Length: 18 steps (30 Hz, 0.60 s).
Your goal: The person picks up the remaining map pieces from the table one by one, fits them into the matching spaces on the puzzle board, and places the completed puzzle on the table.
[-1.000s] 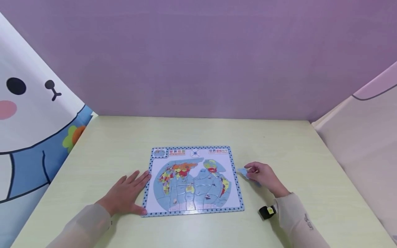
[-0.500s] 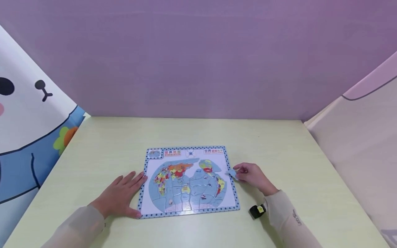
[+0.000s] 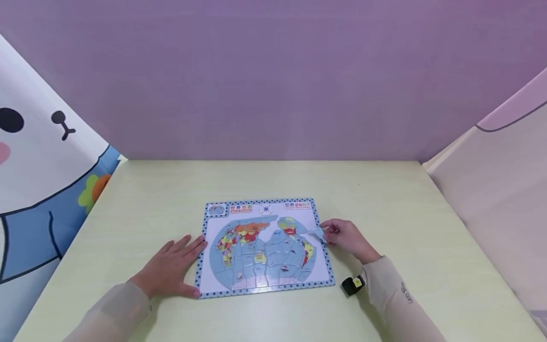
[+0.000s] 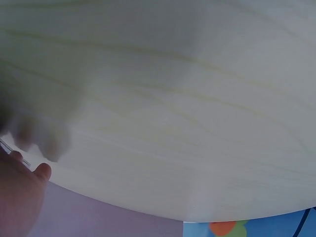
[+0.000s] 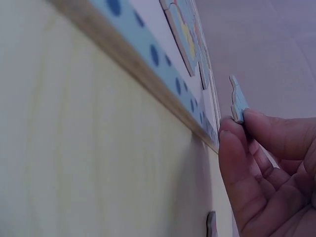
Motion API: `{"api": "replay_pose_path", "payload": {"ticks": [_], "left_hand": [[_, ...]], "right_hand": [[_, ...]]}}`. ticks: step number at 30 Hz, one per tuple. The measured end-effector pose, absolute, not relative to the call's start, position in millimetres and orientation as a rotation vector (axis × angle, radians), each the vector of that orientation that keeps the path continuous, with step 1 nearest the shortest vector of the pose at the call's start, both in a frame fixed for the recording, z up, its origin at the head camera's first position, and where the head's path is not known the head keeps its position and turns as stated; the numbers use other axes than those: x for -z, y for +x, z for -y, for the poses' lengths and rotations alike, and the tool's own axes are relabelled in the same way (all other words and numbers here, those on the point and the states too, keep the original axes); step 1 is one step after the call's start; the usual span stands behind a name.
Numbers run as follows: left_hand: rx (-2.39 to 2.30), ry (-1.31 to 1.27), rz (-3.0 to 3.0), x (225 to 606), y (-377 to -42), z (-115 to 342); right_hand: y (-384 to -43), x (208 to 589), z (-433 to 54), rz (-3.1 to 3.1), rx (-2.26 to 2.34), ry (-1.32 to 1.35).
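Observation:
A world map jigsaw puzzle [image 3: 282, 254] lies flat on the table, its frame edged in dotted blue. White backing shows through gaps in the map's upper middle and upper right. My right hand [image 3: 350, 241] pinches a light blue puzzle piece [image 3: 317, 233] between thumb and fingertips, over the frame's right border. In the right wrist view that piece [image 5: 239, 101] is tilted and held above the board. My left hand [image 3: 168, 267] lies spread on the table, its fingertips and thumb touching the frame's left edge. The left wrist view shows only part of that hand [image 4: 19, 197].
Another small piece [image 5: 212, 224] lies on the table beneath my right hand in the right wrist view. A black wrist camera [image 3: 353, 285] is strapped at my right cuff. A purple backdrop [image 3: 273, 80] rises behind the pale table [image 3: 265, 183].
My right hand has carried the puzzle piece leftward, from beside the board to over its right border. My left hand stays at the left edge. The head view has shifted slightly.

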<state>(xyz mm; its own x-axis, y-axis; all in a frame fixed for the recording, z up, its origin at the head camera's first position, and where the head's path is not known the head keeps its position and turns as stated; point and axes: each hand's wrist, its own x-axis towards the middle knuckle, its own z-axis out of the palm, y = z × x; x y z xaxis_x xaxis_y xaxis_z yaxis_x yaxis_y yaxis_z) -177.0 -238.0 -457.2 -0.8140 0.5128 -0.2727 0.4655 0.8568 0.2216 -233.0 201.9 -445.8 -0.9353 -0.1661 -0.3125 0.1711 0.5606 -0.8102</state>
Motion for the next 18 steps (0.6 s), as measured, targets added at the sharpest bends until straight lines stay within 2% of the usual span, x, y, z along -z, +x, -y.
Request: {"api": "replay_pose_path", "payload": {"ticks": [18], "left_hand": [[-0.199, 0.656, -2.631, 451.1, -176.2, 236.2]], "right_hand": [[-238.1, 443.2, -188.6, -2.471, 1.232, -0.013]]}}
